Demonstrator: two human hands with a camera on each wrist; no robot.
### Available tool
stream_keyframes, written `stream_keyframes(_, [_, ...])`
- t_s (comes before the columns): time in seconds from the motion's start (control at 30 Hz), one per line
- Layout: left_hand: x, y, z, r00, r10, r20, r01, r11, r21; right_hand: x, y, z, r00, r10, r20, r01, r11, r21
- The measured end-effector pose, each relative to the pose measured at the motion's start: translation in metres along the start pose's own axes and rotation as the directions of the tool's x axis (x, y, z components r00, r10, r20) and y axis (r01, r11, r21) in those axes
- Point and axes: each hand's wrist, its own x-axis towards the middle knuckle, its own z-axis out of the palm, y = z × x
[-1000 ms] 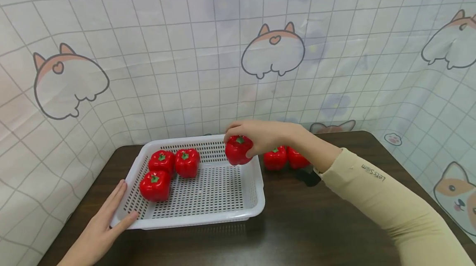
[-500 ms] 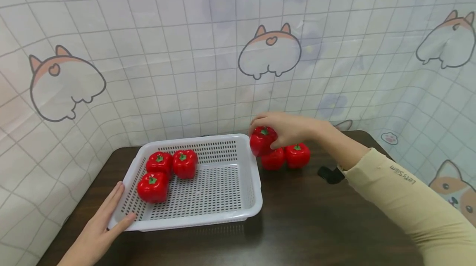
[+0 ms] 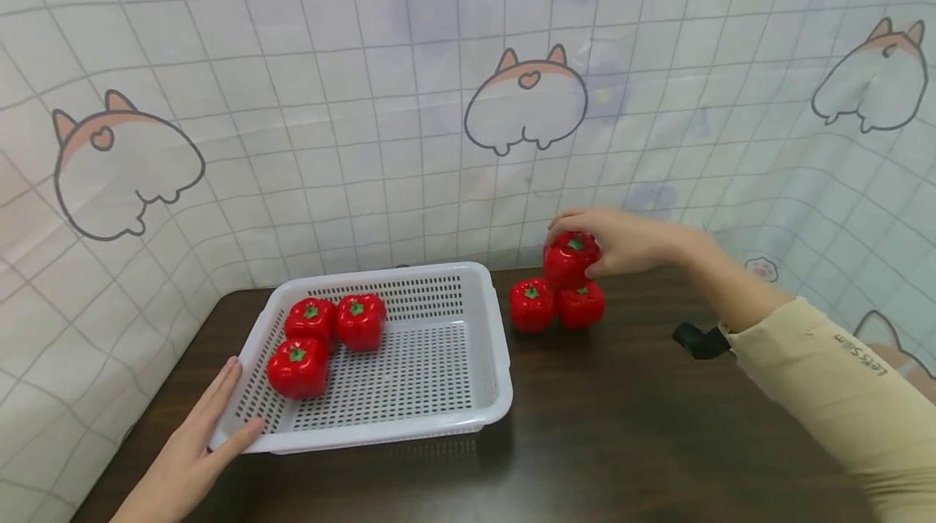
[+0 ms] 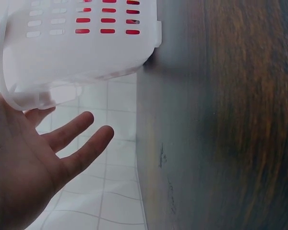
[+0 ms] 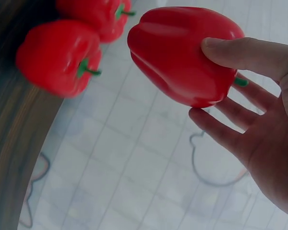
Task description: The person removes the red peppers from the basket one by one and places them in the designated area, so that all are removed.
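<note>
My right hand (image 3: pixel 625 240) holds a red bell pepper (image 3: pixel 565 265) by its stem end, thumb on one side and fingers on the other. In the right wrist view this bell pepper (image 5: pixel 177 57) is apart from two others. Those are a left bell pepper (image 3: pixel 531 310) and a right bell pepper (image 3: pixel 582 310), side by side on the table; the held one overlaps the right one in the head view. My left hand (image 3: pixel 192 448) touches the left front corner of a white perforated basket (image 3: pixel 387 428), fingers extended. Three red bell peppers (image 3: pixel 298 373) sit in its left half.
The dark wooden table (image 3: pixel 621 425) extends in front and to the right. A small black object (image 3: pixel 700 341) shows beside the right forearm. Behind stands a white gridded backdrop (image 3: pixel 366 141) with cartoon dogs.
My right hand has carried the bell pepper from over the basket's right end rightward to above the two on the table. The left hand stays at the basket corner.
</note>
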Motion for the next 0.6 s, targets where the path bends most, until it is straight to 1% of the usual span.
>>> stream_keyframes(0.3, [0.000, 0.000, 0.001, 1.000, -0.001, -0.002, 0.001, 1.000, 0.007, -0.025, 0.026, -0.009, 0.998, 0.050, -0.037, -0.051, 0.999, -0.014])
stream_keyframes(0.47, [0.001, 0.000, 0.001, 1.000, 0.006, -0.007, -0.006, 1.000, 0.001, -0.038, 0.041, -0.010, 0.994, 0.097, -0.043, -0.095, 0.995, 0.040])
stream_keyframes(0.6, [0.000, 0.000, 0.000, 1.000, -0.002, -0.004, 0.002, 1.000, -0.011, -0.046, 0.052, -0.010, 0.989, 0.141, -0.044, -0.137, 0.988, 0.070])
